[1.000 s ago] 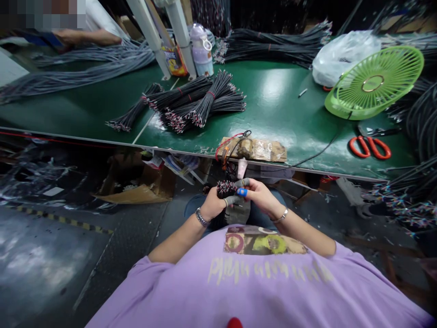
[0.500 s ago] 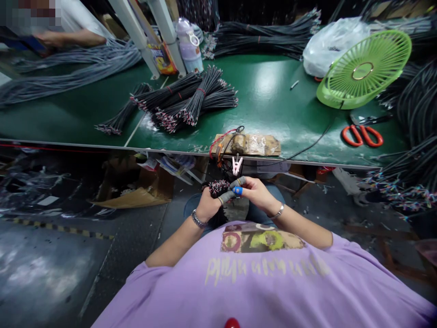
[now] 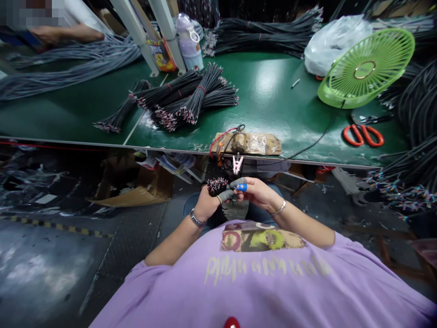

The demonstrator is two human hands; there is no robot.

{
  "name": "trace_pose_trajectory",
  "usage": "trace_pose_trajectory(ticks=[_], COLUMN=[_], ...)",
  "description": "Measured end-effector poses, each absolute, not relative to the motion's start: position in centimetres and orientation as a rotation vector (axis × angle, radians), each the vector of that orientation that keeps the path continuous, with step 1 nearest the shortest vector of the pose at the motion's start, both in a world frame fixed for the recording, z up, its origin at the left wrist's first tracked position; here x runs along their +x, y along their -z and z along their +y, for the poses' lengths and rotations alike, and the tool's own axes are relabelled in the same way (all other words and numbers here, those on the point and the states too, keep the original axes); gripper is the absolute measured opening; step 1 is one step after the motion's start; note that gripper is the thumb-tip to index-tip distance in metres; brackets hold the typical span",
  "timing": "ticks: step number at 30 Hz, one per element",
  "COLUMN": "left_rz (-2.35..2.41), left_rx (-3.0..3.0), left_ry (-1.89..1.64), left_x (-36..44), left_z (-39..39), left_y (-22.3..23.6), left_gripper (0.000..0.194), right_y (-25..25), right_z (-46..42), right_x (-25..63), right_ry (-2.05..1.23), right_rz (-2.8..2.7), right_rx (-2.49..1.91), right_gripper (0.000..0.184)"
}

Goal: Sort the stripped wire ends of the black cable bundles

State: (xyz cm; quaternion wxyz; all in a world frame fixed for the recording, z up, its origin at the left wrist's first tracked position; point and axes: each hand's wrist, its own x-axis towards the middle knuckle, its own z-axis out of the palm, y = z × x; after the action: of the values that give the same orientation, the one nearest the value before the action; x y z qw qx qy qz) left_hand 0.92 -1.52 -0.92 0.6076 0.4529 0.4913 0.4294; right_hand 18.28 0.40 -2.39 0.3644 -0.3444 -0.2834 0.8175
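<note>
My left hand [image 3: 205, 204] is wrapped round a bundle of black cables [image 3: 215, 186] held upright over my lap, its stripped coloured wire ends pointing up. My right hand [image 3: 256, 192] is beside it, thumb and forefinger in grey and blue finger cots pinched at the wire ends at the top of the bundle. Both hands sit just below the front edge of the green table [image 3: 273, 114]. A pink clip [image 3: 236, 164] hangs from that edge right above my hands.
Tied black cable bundles [image 3: 186, 98] lie on the table, a taped wooden block with wires [image 3: 247, 143] at its edge. A green fan [image 3: 367, 68], red scissors [image 3: 363, 135] and a plastic bag [image 3: 336, 43] lie right. Another person's arm [image 3: 64, 33] works far left.
My hands and the bundle have stayed together over my lap. The view shifted down slightly, so the pink clip under the table edge came into sight.
</note>
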Motion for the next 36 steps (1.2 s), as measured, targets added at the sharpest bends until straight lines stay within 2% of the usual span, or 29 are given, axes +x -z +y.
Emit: trace_pose_trajectory(ticks=[8, 13, 18, 21, 26, 36], left_rz=[1.257, 1.182, 1.16, 1.137, 1.073, 1.085], left_rx=[1.193, 1.237, 1.141, 1.031, 0.967, 0.982], left_ry=[-1.179, -1.075, -1.116, -1.199, -1.28, -1.301], left_x=[0.9, 0.4, 0.0, -0.1, 0.5, 1.6], left_z=[-1.4, -1.4, -1.0, -0.3, 1.0, 2.0], left_y=[0.0, -0.4, -0.4, -0.3, -0.5, -0.5], left_gripper=[0.022, 0.026, 0.025, 0.028, 0.029, 0.028], right_y=[1.4, 1.0, 2.1, 2.5, 2.2, 1.4], right_z=[0.9, 1.0, 1.2, 2.5, 4.8, 5.3], right_x=[18.7, 18.6, 18.0, 17.9, 17.5, 15.8], right_ry=[-1.893, -1.937, -1.886, -1.881, -2.013, -1.933], right_rz=[-1.077, -1.169, -0.847, -0.612, -0.558, -0.4], right_rx=[-0.934, -0.926, -0.947, -0.937, -0.861, -0.793], right_gripper=[0.025, 0.017, 0.018, 0.026, 0.041, 0.037])
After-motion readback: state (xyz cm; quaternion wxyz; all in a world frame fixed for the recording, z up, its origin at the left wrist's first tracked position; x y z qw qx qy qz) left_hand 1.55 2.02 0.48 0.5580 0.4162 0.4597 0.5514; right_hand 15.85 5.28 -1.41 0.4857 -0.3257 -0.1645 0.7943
